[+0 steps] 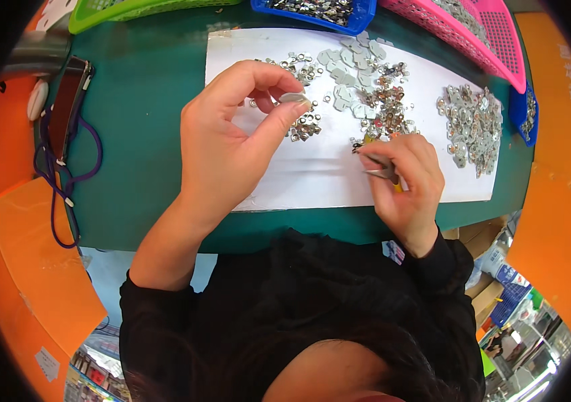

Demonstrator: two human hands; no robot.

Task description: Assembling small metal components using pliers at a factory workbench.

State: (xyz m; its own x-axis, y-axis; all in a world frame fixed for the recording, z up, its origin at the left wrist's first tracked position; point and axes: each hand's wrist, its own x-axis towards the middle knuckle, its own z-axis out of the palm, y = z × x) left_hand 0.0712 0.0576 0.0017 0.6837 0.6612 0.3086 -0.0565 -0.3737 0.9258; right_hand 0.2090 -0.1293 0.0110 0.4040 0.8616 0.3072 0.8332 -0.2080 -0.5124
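My left hand is raised over the left part of a white sheet. Between its thumb and index finger it pinches a small flat grey metal piece. Lower on the right, my right hand is closed around small pliers with grey metal jaws and a bit of yellow handle showing. Beneath the left fingers lies a heap of small metal rings. Flat grey plates are spread beyond, beside a pile of small copper-coloured and silver parts just past my right hand.
At right on the sheet is a heap of silver pieces. Green, blue and pink baskets line the table's far edge. A smaller blue tray stands far right. Left lies a phone with a purple cord.
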